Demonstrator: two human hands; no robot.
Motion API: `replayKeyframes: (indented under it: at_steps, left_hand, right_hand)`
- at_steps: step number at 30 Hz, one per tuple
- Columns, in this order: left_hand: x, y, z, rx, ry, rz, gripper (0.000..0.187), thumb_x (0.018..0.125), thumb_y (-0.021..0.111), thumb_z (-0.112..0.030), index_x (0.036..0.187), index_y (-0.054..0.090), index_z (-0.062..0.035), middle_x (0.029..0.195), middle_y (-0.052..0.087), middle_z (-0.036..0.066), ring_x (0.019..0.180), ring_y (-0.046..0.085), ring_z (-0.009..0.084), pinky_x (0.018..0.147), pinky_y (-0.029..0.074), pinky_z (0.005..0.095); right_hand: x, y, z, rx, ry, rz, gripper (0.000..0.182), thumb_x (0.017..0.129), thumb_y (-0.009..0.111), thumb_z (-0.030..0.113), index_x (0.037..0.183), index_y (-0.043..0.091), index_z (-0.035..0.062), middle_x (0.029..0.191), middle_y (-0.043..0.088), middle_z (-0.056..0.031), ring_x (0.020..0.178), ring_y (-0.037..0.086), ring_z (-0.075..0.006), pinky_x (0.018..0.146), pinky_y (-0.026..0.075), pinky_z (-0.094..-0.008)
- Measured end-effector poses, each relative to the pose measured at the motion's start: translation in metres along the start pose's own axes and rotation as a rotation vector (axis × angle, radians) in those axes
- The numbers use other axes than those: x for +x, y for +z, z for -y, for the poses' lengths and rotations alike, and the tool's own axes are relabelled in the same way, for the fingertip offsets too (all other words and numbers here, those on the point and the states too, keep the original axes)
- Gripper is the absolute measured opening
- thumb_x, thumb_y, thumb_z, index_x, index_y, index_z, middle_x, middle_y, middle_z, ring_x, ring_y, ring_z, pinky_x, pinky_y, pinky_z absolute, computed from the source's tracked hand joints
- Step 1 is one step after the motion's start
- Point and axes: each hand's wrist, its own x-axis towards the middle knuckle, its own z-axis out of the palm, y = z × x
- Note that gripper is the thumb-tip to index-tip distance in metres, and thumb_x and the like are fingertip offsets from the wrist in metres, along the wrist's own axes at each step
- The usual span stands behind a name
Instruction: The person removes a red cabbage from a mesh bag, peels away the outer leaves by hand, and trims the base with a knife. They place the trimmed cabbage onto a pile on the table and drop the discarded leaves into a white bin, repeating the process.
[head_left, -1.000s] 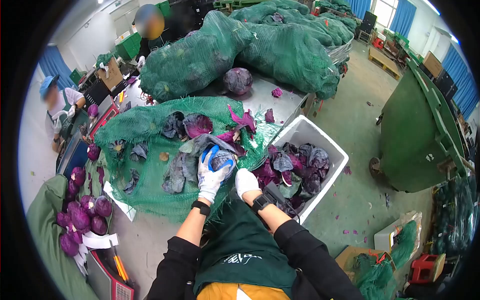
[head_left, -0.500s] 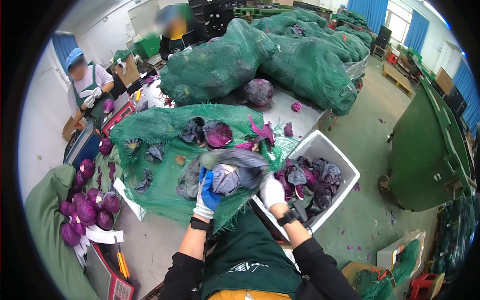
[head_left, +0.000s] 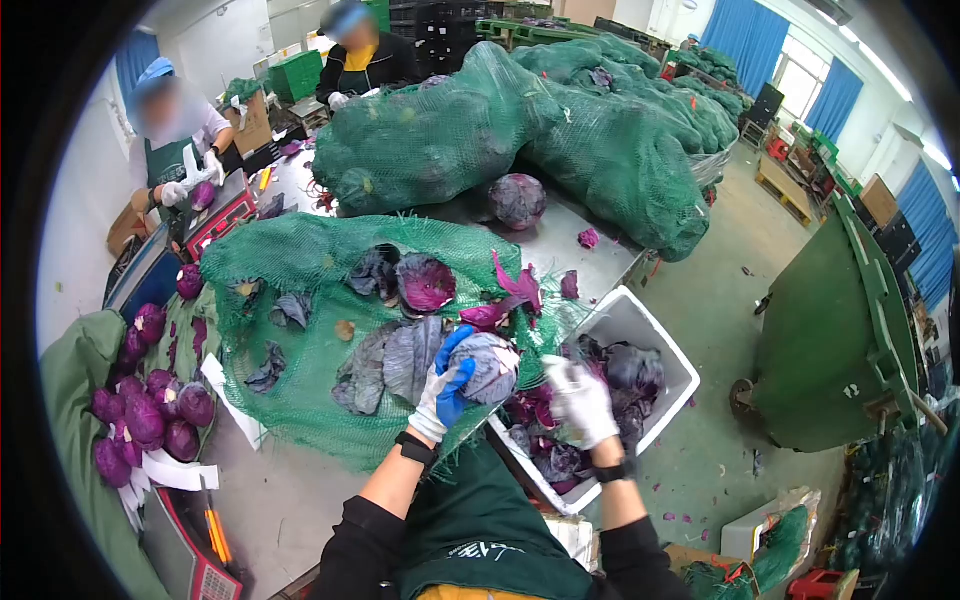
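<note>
White box (head_left: 640, 322) at right holds loose purple leaves (head_left: 560, 466); bulging mesh sacks (head_left: 430, 135) lie far. Your left hand (head_left: 440, 396) cups a cabbage (head_left: 492, 368) left of the box; your right hand (head_left: 584, 404) blurs above it, grip impossible to tell.

1. White walls (head_left: 75, 240) rise at the left and back.
2. Blue curtains (head_left: 738, 45) flank a bright window (head_left: 803, 75) at the far end (more blue fabric hangs at both sides of the room).
3. Strip lights (head_left: 898, 77) glow at upper right.
4. The floor (head_left: 700, 430) is dull green, with a wooden pallet (head_left: 783, 190) lying on it beyond a green wheeled bin (head_left: 825, 350).
5. Black crates (head_left: 435, 30) stand stacked behind the grey metal surface (head_left: 290, 490).
</note>
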Motion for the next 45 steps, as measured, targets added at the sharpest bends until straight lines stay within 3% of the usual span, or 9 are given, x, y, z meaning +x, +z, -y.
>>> replayKeyframes:
  at_steps: [9,11,15,18,29,37,41,43,45]
  left_hand:
    - [-0.005,0.008,-0.025,1.449,0.166,-0.044,0.059,0.079,0.073,-0.032,0.131,0.053,-0.0127,0.133,0.049,0.015,0.118,0.051,0.0276,0.095,0.045,0.0370]
    - [-0.009,0.000,-0.016,1.499,0.180,-0.132,0.067,0.072,0.076,-0.041,0.132,0.054,-0.0190,0.134,0.046,0.019,0.122,0.047,0.0347,0.099,0.042,0.0436]
    - [-0.010,-0.009,-0.009,1.014,0.163,-0.179,0.081,0.064,0.079,-0.048,0.132,0.053,-0.0128,0.131,0.047,0.020,0.119,0.047,0.0370,0.100,0.040,0.0452]
    - [-0.008,-0.005,-0.012,1.411,0.275,-0.176,0.078,0.067,0.075,-0.054,0.129,0.055,-0.0118,0.127,0.051,0.020,0.116,0.050,0.0354,0.098,0.040,0.0455]
    - [-0.014,0.014,0.004,1.666,0.312,-0.308,0.071,0.070,0.069,-0.060,0.126,0.058,-0.0171,0.127,0.053,0.015,0.116,0.047,0.0361,0.099,0.036,0.0507]
    - [-0.044,-0.018,-0.023,0.847,0.181,-0.152,0.067,0.068,0.082,-0.027,0.126,0.055,-0.0069,0.126,0.050,0.015,0.116,0.051,0.0285,0.100,0.043,0.0370]
    - [-0.037,0.005,-0.060,1.354,0.040,0.002,0.064,0.070,0.075,-0.010,0.130,0.050,-0.0043,0.121,0.051,0.012,0.114,0.051,0.0237,0.101,0.040,0.0345]
    - [-0.030,-0.015,-0.048,1.424,0.093,0.059,0.063,0.074,0.072,-0.013,0.132,0.049,-0.0065,0.115,0.052,0.012,0.109,0.052,0.0256,0.096,0.043,0.0358]
    - [-0.025,-0.033,-0.034,1.024,-0.076,-0.056,0.063,0.074,0.074,-0.023,0.133,0.052,-0.0121,0.116,0.051,0.015,0.108,0.054,0.0304,0.092,0.046,0.0377]
  right_hand:
    - [0.017,0.074,-0.026,0.079,0.001,0.177,0.037,0.094,0.058,0.032,0.124,0.058,0.0097,0.068,0.061,-0.0033,0.047,0.049,-0.0115,0.044,0.037,-0.0283]
    - [0.032,0.082,-0.050,-0.453,-1.018,-0.120,0.043,0.097,0.050,0.024,0.135,0.044,0.0076,0.068,0.062,-0.0156,0.051,0.058,-0.0275,0.046,0.043,-0.0379]
    - [0.007,0.076,-0.045,-0.972,-0.470,0.132,0.058,0.087,0.055,0.014,0.139,0.035,-0.0001,0.112,0.061,-0.0253,0.081,0.064,-0.0372,0.061,0.052,-0.0371]
    - [0.008,0.087,-0.067,-0.732,-0.804,-0.124,0.051,0.100,0.038,0.030,0.144,0.029,0.0055,0.067,0.060,-0.0239,0.051,0.059,-0.0371,0.046,0.045,-0.0446]
    - [0.045,0.094,-0.050,-0.638,-0.482,-0.215,0.047,0.100,0.036,0.038,0.102,0.063,-0.0008,0.088,0.064,-0.0250,0.080,0.062,-0.0407,0.065,0.050,-0.0458]
    - [0.099,0.055,-0.043,-0.309,-0.004,0.055,0.062,0.099,0.029,0.050,0.080,0.061,0.0011,0.055,0.055,-0.0165,0.051,0.058,-0.0276,0.056,0.044,-0.0394]
    - [0.094,0.060,-0.047,-0.250,-0.014,-0.001,0.061,0.100,0.029,0.046,0.078,0.060,-0.0012,0.062,0.060,-0.0182,0.058,0.061,-0.0286,0.058,0.045,-0.0400]
    - [0.097,0.059,-0.087,-1.069,-0.866,-0.301,0.040,0.100,0.038,0.029,0.125,0.051,0.0002,0.094,0.065,-0.0219,0.078,0.065,-0.0328,0.064,0.050,-0.0427]
    - [0.060,0.063,-0.058,-0.970,-0.591,-0.283,0.047,0.100,0.040,0.027,0.139,0.036,0.0010,0.094,0.064,-0.0239,0.074,0.064,-0.0339,0.061,0.050,-0.0431]
